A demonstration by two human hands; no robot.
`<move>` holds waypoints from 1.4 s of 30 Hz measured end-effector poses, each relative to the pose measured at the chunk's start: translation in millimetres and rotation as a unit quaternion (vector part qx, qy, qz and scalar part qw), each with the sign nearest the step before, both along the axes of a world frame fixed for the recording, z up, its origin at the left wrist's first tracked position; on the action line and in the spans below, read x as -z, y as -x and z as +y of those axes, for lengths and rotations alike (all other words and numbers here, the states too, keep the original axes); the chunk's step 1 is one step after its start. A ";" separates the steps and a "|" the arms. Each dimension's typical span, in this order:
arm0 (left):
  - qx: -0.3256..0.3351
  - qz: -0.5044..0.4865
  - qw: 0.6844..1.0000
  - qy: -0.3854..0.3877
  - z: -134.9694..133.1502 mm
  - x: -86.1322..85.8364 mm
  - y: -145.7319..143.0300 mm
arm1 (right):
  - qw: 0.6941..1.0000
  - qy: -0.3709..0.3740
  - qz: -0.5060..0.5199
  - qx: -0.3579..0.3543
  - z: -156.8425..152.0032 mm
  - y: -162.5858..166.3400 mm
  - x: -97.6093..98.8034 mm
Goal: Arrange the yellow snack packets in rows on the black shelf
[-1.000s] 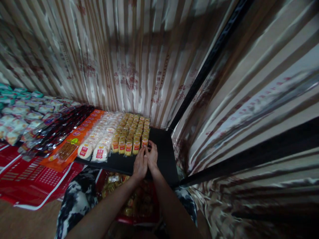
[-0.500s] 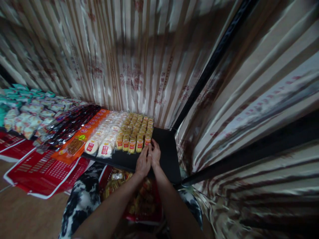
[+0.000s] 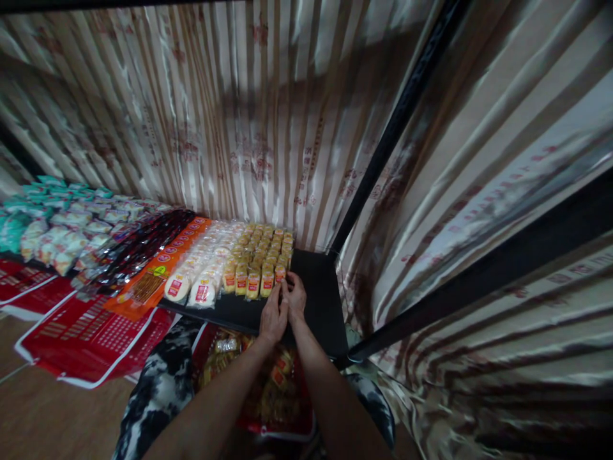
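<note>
Small yellow wrapped snack cakes point(image 3: 253, 281) with red labels stand in tight rows on a black shelf point(image 3: 318, 275). My left hand point(image 3: 274, 316) reaches the front right corner of these rows, its fingers together against the lower part of the nearest cake. Beside it, my right hand point(image 3: 295, 297) curls its fingers round the right side of the same cake. Both hands nearly touch each other and are closed at that cake, which they partly hide. Left of the rows lie round white wrapped cakes point(image 3: 204, 291) with red labels.
Farther left are an orange snack packet point(image 3: 143, 284), dark packets point(image 3: 153, 239), and white and green bags point(image 3: 71, 223). Red baskets point(image 3: 100, 326) sit below; another basket point(image 3: 306, 415) holding yellow packs is between my knees. Black posts point(image 3: 393, 147) and curtains point(image 3: 263, 128) surround the shelf.
The view has shifted slightly. My hands stay at the front right corner, with the fingers a little farther up and closer round the corner cake.
</note>
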State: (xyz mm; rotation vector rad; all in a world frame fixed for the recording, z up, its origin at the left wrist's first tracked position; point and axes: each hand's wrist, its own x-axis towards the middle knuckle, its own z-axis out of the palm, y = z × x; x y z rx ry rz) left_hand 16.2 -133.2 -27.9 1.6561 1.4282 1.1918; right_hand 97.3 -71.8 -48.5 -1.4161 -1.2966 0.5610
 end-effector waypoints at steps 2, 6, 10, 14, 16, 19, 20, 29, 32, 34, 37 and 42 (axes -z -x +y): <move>-0.001 -0.002 1.000 0.000 0.1 0.5 0.0 | 1.000 0.002 0.004 0.001 0.8 -0.2 0.6; 0.000 -0.009 1.000 -0.009 1.1 3.8 -0.3 | 1.000 -0.004 0.002 0.007 1.3 -0.5 2.2; -0.006 -0.003 1.000 -0.014 2.1 5.9 -0.6 | 1.000 -0.016 0.000 0.007 -0.3 -0.7 2.6; -0.007 0.008 1.000 -0.004 2.1 6.2 0.2 | 1.000 -0.020 -0.006 0.010 -4.2 -0.5 -0.5; -0.002 0.013 1.000 -0.008 1.7 6.6 0.9 | 1.000 -0.016 -0.007 0.008 -5.9 -0.4 -2.2; -0.001 0.011 1.000 -0.018 1.0 7.1 1.7 | 1.000 -0.011 -0.007 0.012 -6.7 -0.5 -2.8; -0.001 0.010 1.000 -0.019 0.9 7.1 1.9 | 1.000 -0.010 -0.007 0.015 -6.4 -0.7 -2.3; -0.003 -0.010 1.000 -0.003 2.2 5.9 3.6 | 0.999 -0.016 0.001 0.042 -3.8 -0.6 1.4; 0.006 -0.027 1.000 -0.003 3.0 6.1 4.6 | 0.999 -0.022 -0.016 0.030 -5.2 0.4 -2.0; 0.012 -0.039 0.999 -0.002 3.4 5.9 5.0 | 0.999 -0.022 -0.023 0.024 -6.1 1.1 -4.3; 0.018 -0.053 0.998 0.010 3.6 4.8 5.2 | 0.999 -0.013 -0.030 0.021 -6.6 2.1 -5.7; 0.023 -0.072 0.997 0.016 3.7 3.5 5.4 | 1.000 -0.014 -0.013 0.021 -5.2 2.1 -2.0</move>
